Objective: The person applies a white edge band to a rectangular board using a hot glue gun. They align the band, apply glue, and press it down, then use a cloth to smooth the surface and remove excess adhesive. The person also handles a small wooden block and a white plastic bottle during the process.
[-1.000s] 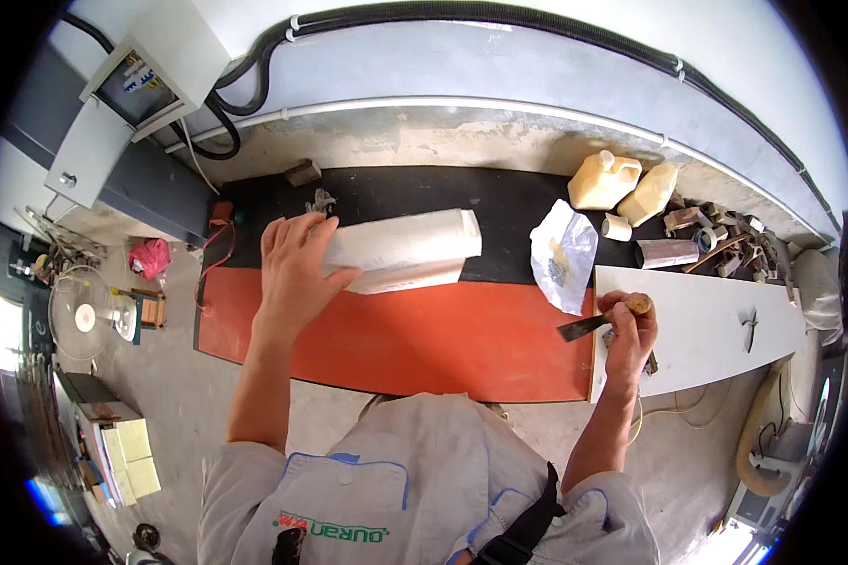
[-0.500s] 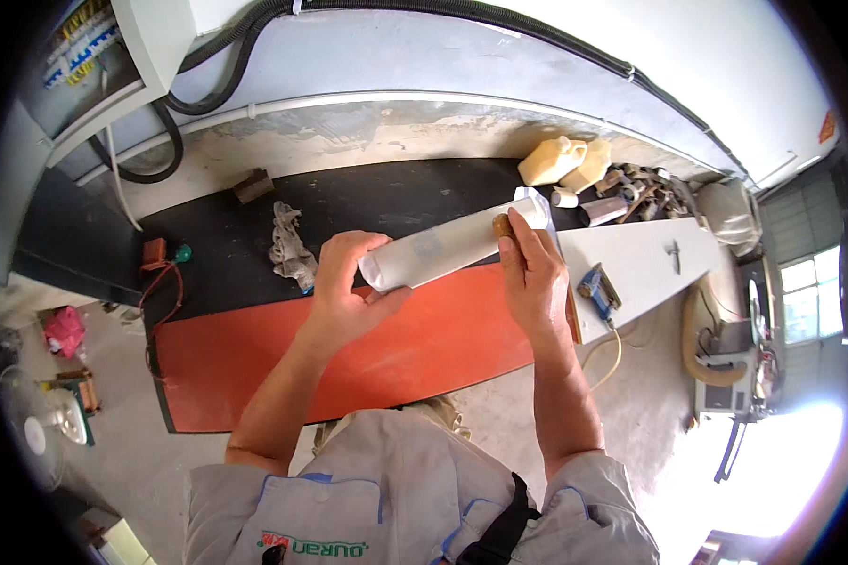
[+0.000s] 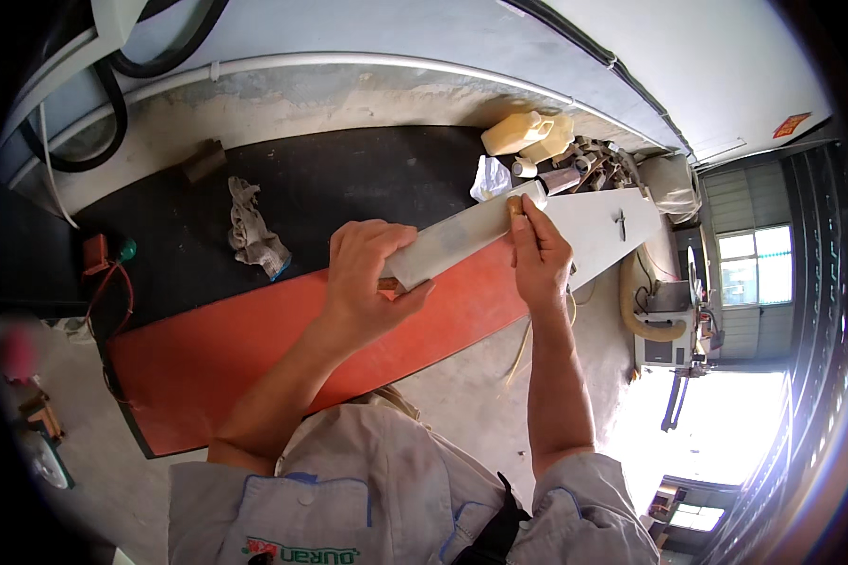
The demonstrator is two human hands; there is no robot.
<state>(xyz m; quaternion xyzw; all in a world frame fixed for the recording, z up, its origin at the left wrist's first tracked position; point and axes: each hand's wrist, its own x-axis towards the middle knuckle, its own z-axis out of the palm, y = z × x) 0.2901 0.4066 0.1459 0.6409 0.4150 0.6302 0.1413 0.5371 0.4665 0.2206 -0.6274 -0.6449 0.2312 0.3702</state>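
Observation:
A long pale grey-white block (image 3: pixel 462 241) is held tilted above the bench. My left hand (image 3: pixel 363 278) grips its lower left end from underneath and around the side. Near the block's upper right end, my right hand (image 3: pixel 537 252) presses a small tan piece (image 3: pixel 515 203) against its edge; what that piece is cannot be told. Below the block lies an orange-red mat (image 3: pixel 254 348), and behind it a black mat (image 3: pixel 349 184).
A crumpled grey rag (image 3: pixel 254 231) lies on the black mat. Two yellowish plastic jugs (image 3: pixel 528 134), a white crumpled bag (image 3: pixel 488 177) and assorted tools sit at the back right. A white board (image 3: pixel 603 221) lies to the right. A red device with a green knob (image 3: pixel 108 254) is at left.
Both hands now hold the block closer to me and more to the middle of the view. One second ago the right hand held a tool at the white board, away from the block.

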